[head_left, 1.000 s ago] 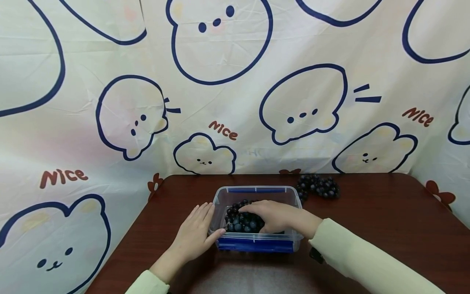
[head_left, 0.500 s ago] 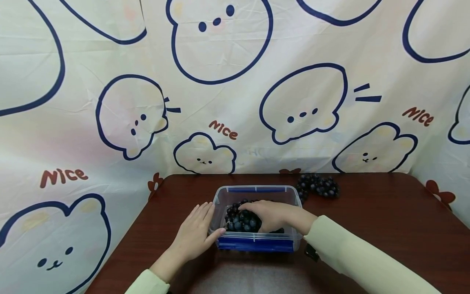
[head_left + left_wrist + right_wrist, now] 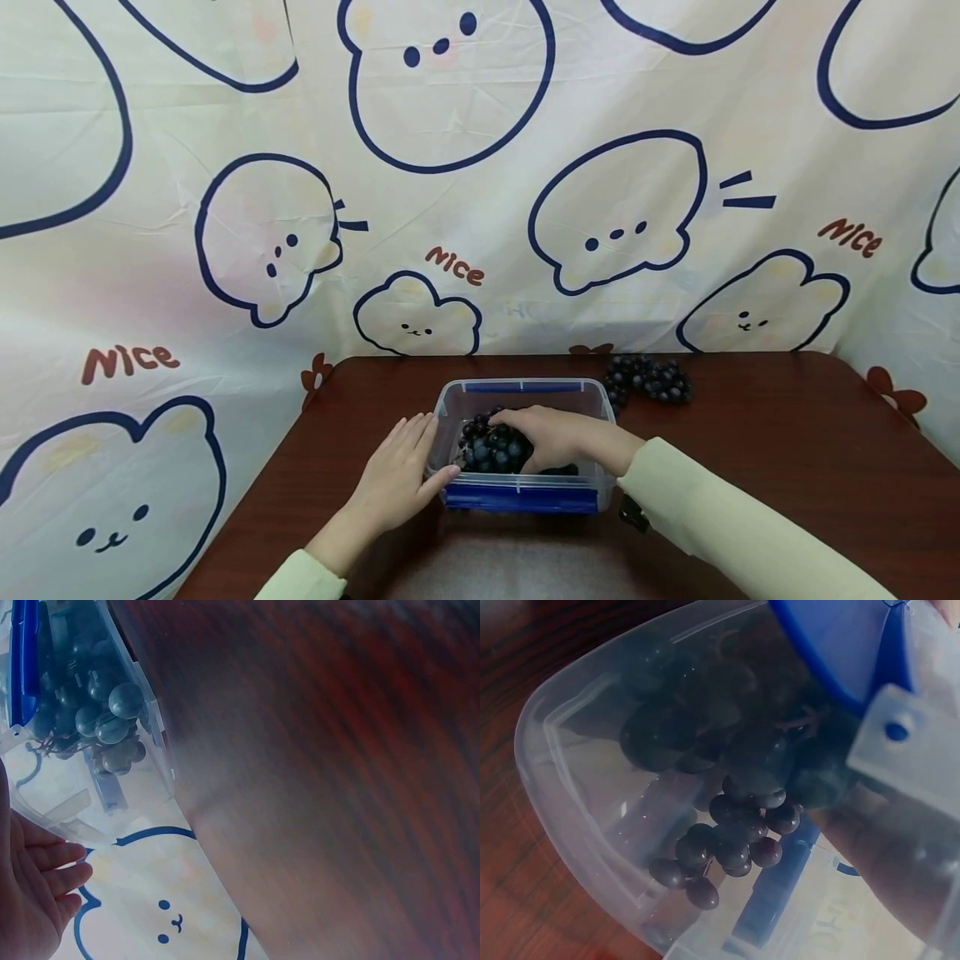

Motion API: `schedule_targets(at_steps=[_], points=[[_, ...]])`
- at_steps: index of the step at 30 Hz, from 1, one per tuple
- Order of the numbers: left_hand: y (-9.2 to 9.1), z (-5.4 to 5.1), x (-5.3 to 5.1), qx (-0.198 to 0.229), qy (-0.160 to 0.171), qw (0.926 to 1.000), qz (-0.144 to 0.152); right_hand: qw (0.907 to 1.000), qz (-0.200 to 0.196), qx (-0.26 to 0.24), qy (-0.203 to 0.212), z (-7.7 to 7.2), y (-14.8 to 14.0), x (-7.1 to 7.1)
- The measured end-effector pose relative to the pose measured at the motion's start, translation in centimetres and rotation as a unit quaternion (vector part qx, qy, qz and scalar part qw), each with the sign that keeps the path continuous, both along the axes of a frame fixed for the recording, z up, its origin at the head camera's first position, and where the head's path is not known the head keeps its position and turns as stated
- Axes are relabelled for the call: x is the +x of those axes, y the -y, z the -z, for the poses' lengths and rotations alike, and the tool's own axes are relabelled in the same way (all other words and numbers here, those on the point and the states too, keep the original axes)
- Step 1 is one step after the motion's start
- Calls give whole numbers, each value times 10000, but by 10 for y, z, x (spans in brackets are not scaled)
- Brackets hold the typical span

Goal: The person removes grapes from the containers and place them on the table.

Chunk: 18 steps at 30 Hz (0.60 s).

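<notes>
A clear plastic storage box [image 3: 522, 500] with blue latches stands on the table. Inside it lie dark grapes [image 3: 491, 450], also visible through the wall in the left wrist view as grapes [image 3: 105, 712]. My right hand [image 3: 551, 437] reaches in over the box's right side, thumb and fingers curved round a bunch of them; its fingertips are partly hidden. In the right wrist view, small dark grapes [image 3: 731, 840] hang beside larger ones. With fingers straight, my left hand [image 3: 397, 475] rests against the box's left side, its thumb at the front rim.
Behind the box, to its right, another bunch of dark grapes [image 3: 660, 382] lies on the brown wooden table [image 3: 765, 442]. A pale cloth [image 3: 510, 325] with cartoon drawings hangs behind the table and along its sides.
Inside the box my right hand has shifted slightly left with the grapes, its forearm moving left too. My left hand has stayed in place.
</notes>
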<state>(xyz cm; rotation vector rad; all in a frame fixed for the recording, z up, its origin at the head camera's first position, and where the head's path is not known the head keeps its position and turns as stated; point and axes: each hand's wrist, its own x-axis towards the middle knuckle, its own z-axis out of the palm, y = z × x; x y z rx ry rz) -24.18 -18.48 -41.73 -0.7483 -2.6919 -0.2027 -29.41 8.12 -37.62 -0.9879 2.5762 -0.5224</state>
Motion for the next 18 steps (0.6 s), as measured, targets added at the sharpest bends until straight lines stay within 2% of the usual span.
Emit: schedule_targets(at_steps=[18], points=[[0,1,0,45,-13,10000,39,9997,-46,-140,183,-9,-4,-3]])
